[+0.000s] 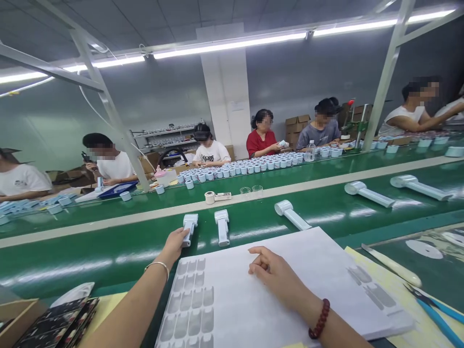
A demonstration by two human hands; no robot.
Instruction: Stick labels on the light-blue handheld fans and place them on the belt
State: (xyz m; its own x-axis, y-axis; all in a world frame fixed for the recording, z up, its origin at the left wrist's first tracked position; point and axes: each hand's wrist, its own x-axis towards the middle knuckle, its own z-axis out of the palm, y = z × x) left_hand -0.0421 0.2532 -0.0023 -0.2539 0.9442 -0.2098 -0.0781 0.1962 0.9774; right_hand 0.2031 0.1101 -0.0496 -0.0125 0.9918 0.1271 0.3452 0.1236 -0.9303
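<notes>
My left hand [177, 243] is closed around the handle of a light-blue plastic housing [190, 222] with a rounded head, at the near side of the green belt. Just right of it lies a similar housing [222, 227]. My right hand [271, 273] hovers over or rests on a white sheet stack [239, 299]; its fingers are loosely bent, index finger and thumb apart, with nothing visible between them. Grey rounded labels [195, 297] fill the stack's left side, and a few more sit near its right edge.
More housings [290, 215] lie along the green belt [108, 251]. A tape roll [210, 197] and clear cups [257, 191] stand mid-belt. Many blue cup-shaped parts [250, 166] line the far side, where several people work. A knife [395, 266] and blue-handled pliers [435, 309] lie right.
</notes>
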